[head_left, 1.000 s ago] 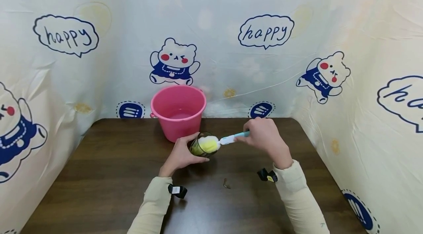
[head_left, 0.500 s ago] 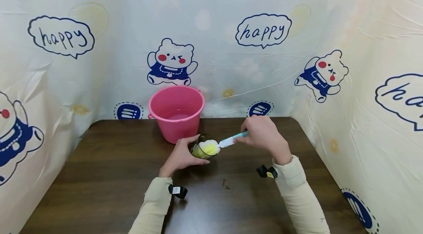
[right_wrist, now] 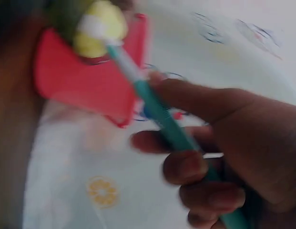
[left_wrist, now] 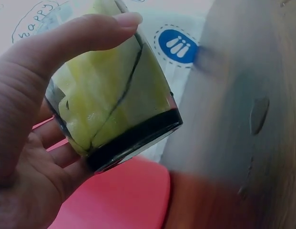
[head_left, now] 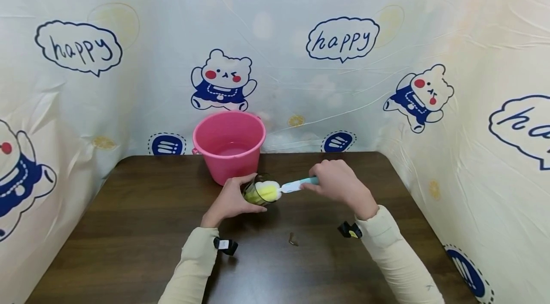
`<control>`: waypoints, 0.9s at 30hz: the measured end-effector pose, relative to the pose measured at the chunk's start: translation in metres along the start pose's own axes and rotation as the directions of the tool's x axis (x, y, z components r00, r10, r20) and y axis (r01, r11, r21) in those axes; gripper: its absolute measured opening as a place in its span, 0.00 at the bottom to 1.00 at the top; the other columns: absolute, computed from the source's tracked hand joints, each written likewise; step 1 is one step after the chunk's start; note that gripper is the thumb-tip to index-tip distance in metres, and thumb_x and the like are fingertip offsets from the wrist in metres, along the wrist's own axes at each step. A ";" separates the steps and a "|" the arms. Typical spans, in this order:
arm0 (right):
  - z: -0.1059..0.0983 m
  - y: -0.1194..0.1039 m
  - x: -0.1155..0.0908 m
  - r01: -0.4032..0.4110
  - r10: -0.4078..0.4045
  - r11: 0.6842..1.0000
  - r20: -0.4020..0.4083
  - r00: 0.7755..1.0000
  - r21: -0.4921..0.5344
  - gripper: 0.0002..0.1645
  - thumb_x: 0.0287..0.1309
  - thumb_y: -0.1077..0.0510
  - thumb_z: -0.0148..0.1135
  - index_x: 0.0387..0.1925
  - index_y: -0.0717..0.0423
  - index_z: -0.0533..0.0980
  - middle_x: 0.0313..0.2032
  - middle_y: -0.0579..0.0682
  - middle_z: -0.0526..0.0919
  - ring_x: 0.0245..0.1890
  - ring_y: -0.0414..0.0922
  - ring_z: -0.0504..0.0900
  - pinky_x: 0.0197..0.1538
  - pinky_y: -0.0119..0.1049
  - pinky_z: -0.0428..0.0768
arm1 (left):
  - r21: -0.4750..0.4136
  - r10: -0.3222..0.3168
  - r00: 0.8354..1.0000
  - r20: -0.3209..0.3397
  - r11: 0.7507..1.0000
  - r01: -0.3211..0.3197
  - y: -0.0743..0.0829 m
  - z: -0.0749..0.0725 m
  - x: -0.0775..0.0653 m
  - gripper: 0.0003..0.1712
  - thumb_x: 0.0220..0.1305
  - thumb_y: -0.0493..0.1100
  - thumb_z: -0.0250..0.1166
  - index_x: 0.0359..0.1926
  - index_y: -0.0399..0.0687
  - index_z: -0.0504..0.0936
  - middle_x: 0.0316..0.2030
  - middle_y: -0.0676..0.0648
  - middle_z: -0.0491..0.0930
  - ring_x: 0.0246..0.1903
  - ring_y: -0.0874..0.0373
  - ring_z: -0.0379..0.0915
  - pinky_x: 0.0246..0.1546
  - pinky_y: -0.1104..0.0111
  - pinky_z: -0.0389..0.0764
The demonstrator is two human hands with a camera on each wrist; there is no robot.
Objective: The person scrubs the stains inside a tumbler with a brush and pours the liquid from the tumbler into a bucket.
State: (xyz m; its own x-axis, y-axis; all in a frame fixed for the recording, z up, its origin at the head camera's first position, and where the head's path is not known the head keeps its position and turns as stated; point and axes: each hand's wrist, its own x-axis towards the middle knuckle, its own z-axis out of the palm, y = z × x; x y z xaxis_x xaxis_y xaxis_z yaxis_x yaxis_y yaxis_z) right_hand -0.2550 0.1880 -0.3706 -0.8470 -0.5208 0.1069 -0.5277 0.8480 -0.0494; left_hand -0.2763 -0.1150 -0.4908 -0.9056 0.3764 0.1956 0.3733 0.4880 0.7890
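My left hand (head_left: 232, 200) holds a dark see-through glass (left_wrist: 138, 107) tilted on its side, its mouth toward the right. Thumb and fingers wrap round the glass from either side. Inside it sits the yellow and white sponge head (head_left: 267, 191) of a cup brush, pressed up to the rim. With curled fingers my right hand (head_left: 339, 182) grips the brush's teal and white handle (right_wrist: 162, 114), which slants down into the glass. In the left wrist view the sponge shows yellow through the glass wall.
A pink bucket (head_left: 229, 168) stands just behind the glass, at the back of the dark wooden table (head_left: 129, 227). A small wet mark (head_left: 293, 239) lies on the tabletop in front. Printed cloth (head_left: 283, 22) hangs around the table.
The brush and right hand have shifted slightly left and down, with the handle now lying flatter. My left hand and the glass have moved a little left.
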 end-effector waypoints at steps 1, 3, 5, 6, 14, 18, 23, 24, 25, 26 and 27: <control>0.004 0.001 0.000 0.023 -0.023 1.000 -0.008 1.000 -0.008 0.23 0.58 0.36 0.71 0.25 0.51 0.82 0.14 0.39 0.67 0.15 0.38 0.62 0.19 0.31 0.60 | 0.008 -0.005 1.000 0.006 1.000 0.005 -0.001 -0.001 0.000 0.58 0.36 0.56 0.87 0.69 0.41 0.74 0.64 0.47 0.78 0.64 0.49 0.72 0.63 0.50 0.77; 0.013 0.006 0.002 0.085 -0.088 0.995 -0.052 0.995 -0.045 0.23 0.59 0.36 0.71 0.24 0.50 0.81 0.14 0.39 0.67 0.15 0.37 0.61 0.19 0.30 0.60 | 0.021 -0.007 1.000 0.017 1.000 0.007 -0.003 -0.003 -0.001 0.58 0.36 0.56 0.87 0.69 0.42 0.74 0.64 0.47 0.78 0.64 0.49 0.72 0.62 0.50 0.77; 0.022 0.012 0.003 0.152 -0.162 0.985 -0.119 0.980 -0.085 0.23 0.58 0.37 0.71 0.24 0.49 0.80 0.14 0.38 0.69 0.15 0.36 0.61 0.19 0.29 0.61 | 0.024 0.002 1.000 0.024 1.000 -0.003 -0.005 -0.005 -0.002 0.58 0.37 0.56 0.87 0.69 0.41 0.74 0.64 0.47 0.78 0.63 0.49 0.72 0.62 0.50 0.77; 0.026 0.015 0.004 0.186 -0.202 0.976 -0.157 0.967 -0.113 0.23 0.58 0.36 0.71 0.23 0.49 0.80 0.15 0.37 0.71 0.15 0.36 0.62 0.19 0.28 0.62 | 0.028 0.006 1.000 0.023 1.000 -0.007 -0.006 -0.006 -0.003 0.57 0.36 0.56 0.87 0.69 0.41 0.74 0.64 0.47 0.78 0.62 0.49 0.73 0.61 0.50 0.78; 0.048 0.026 -0.001 0.269 -0.325 0.946 -0.476 0.817 -0.183 0.21 0.47 0.39 0.79 0.24 0.50 0.83 0.19 0.41 0.82 0.16 0.36 0.69 0.23 0.30 0.65 | 0.007 0.035 0.999 0.016 0.999 -0.035 -0.003 -0.013 -0.003 0.54 0.38 0.51 0.87 0.68 0.43 0.76 0.61 0.47 0.80 0.61 0.49 0.74 0.58 0.50 0.80; 0.055 0.023 -0.006 0.250 -0.278 0.960 -0.555 0.784 -0.128 0.21 0.44 0.40 0.82 0.24 0.51 0.85 0.20 0.42 0.84 0.15 0.36 0.71 0.23 0.29 0.65 | 0.010 0.019 0.999 0.032 1.000 -0.019 0.001 -0.018 -0.004 0.55 0.38 0.52 0.87 0.69 0.42 0.75 0.62 0.48 0.80 0.61 0.49 0.73 0.58 0.50 0.80; 0.057 0.017 -0.011 0.241 -0.249 0.966 -0.571 0.782 -0.091 0.20 0.40 0.41 0.84 0.23 0.51 0.86 0.19 0.41 0.84 0.14 0.35 0.67 0.21 0.27 0.64 | 0.017 0.033 0.998 0.047 0.999 -0.034 0.002 -0.020 -0.006 0.56 0.38 0.54 0.87 0.68 0.41 0.75 0.63 0.46 0.79 0.61 0.48 0.73 0.58 0.49 0.80; 0.056 0.016 -0.012 0.235 -0.241 0.968 -0.569 0.786 -0.086 0.20 0.40 0.42 0.84 0.23 0.51 0.86 0.18 0.41 0.84 0.13 0.35 0.66 0.20 0.27 0.63 | 0.017 0.042 0.998 0.050 0.999 -0.043 0.002 -0.020 -0.006 0.56 0.38 0.55 0.87 0.68 0.41 0.75 0.63 0.45 0.79 0.61 0.47 0.73 0.58 0.49 0.80; 0.055 0.016 -0.013 0.226 -0.232 0.971 -0.567 0.790 -0.082 0.19 0.40 0.42 0.84 0.23 0.51 0.86 0.18 0.41 0.83 0.13 0.35 0.65 0.20 0.28 0.63 | 0.014 0.043 0.998 0.052 0.999 -0.043 0.002 -0.020 -0.006 0.56 0.37 0.56 0.87 0.68 0.41 0.75 0.63 0.46 0.79 0.61 0.48 0.73 0.59 0.50 0.80; 0.053 0.015 -0.013 0.214 -0.219 0.974 -0.563 0.797 -0.077 0.19 0.41 0.42 0.84 0.23 0.50 0.86 0.18 0.40 0.83 0.13 0.35 0.65 0.20 0.28 0.63 | 0.013 0.044 0.997 0.055 0.999 -0.045 0.001 -0.020 -0.006 0.56 0.37 0.56 0.87 0.68 0.42 0.75 0.63 0.47 0.79 0.61 0.49 0.73 0.59 0.50 0.80; 0.052 0.015 -0.014 0.200 -0.205 0.977 -0.556 0.805 -0.070 0.19 0.41 0.42 0.84 0.23 0.50 0.86 0.16 0.40 0.81 0.13 0.35 0.64 0.19 0.28 0.63 | 0.012 0.048 0.997 0.056 0.999 -0.049 0.000 -0.019 -0.006 0.56 0.37 0.56 0.87 0.68 0.42 0.76 0.63 0.47 0.79 0.61 0.49 0.73 0.60 0.50 0.79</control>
State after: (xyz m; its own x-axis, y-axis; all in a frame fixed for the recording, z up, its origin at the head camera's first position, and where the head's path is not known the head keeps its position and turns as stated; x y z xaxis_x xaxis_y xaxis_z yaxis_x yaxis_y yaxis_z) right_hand -0.2546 0.2030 -0.4248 -0.5377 -0.5390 0.6483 -0.6808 0.7312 0.0431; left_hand -0.2747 -0.1322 -0.4804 -0.8739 0.4429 0.2002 0.4194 0.4789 0.7712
